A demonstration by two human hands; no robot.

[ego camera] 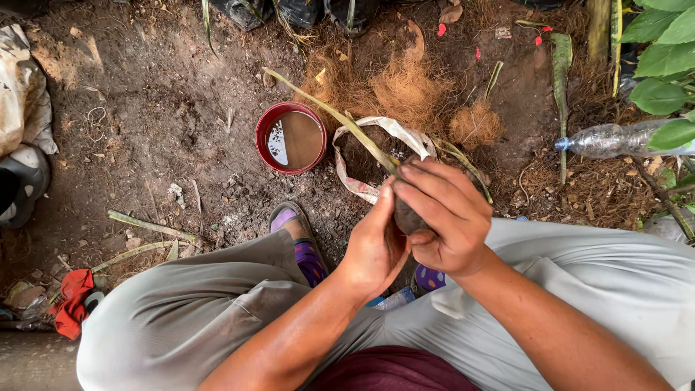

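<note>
My left hand (374, 242) and my right hand (443, 213) are cupped together around a dark, roundish clump (405, 216) at the base of a long green plant stalk (329, 110). The stalk slants up and to the left out of the hands. Most of the clump is hidden by my fingers. Both hands sit above my knees, which are in grey trousers. A foot in a purple sandal (298, 239) rests on the soil just left of the hands.
A red bowl (291, 137) of murky water stands on the dirt ahead. Brown coconut fibre (405, 90) and a pale strip of sacking (391, 130) lie beyond the hands. A clear plastic bottle (615, 139) lies at right beside green leaves (662, 65). A red cloth (72, 300) lies lower left.
</note>
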